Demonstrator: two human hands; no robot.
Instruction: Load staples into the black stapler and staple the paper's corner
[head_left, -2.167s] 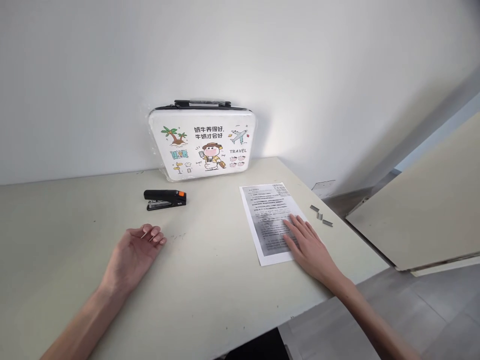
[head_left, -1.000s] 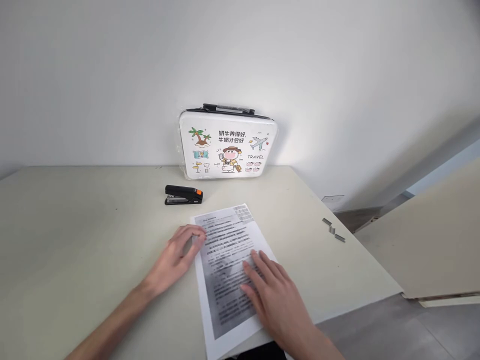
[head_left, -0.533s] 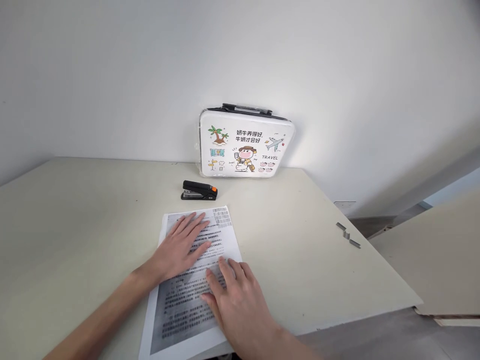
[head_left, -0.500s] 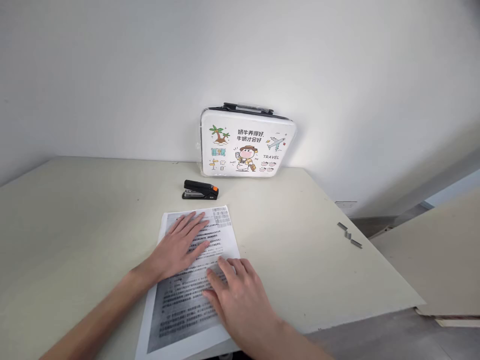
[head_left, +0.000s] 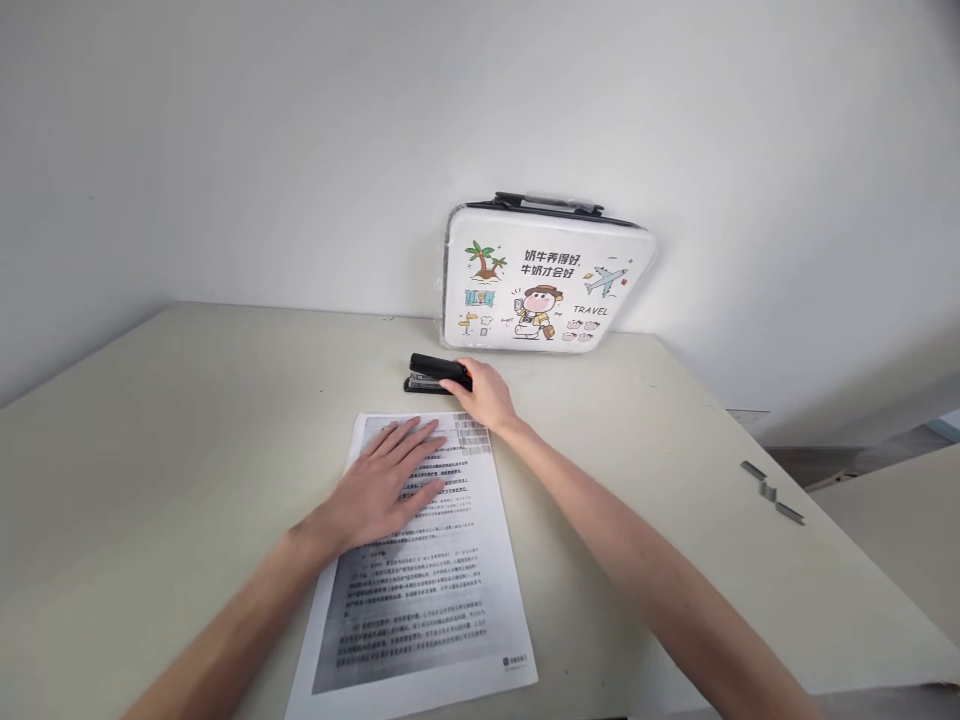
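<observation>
Paper (head_left: 431,575), a white rectangular sheet printed with dense black lines on a shaded grey block, lies flat on the table in my head camera feed; I cannot tell whether it is one page or several. At its upper right corner I can see a block of black barcodes (head_left: 472,434), and a small dark logo (head_left: 516,661) sits at its lower right.

On the paper's upper left part I have the left hand (head_left: 384,488) resting palm down, fingers spread apart and pinching nothing, its forearm crossing the paper's left edge. Just beyond the paper's top edge, the right hand (head_left: 486,395) is clamped on the right end of a black stapler (head_left: 431,370), a long narrow tool with a metal strip inside. I make out the thumb on its near side and other fingers at the top, with a trace of orange between them. The stapler's base looks to be on the table, close to the paper but apart from it.

Farther beyond the paper and to its right, a white hard-shell case (head_left: 551,285) with rounded corners, coloured cartoon prints and a black carry handle (head_left: 550,204) stands by the pale plain wall (head_left: 300,150). Well to the right of the paper, I see three grey metal staple strips (head_left: 768,490) lying near the edge of the pale greenish-white table (head_left: 225,480).
</observation>
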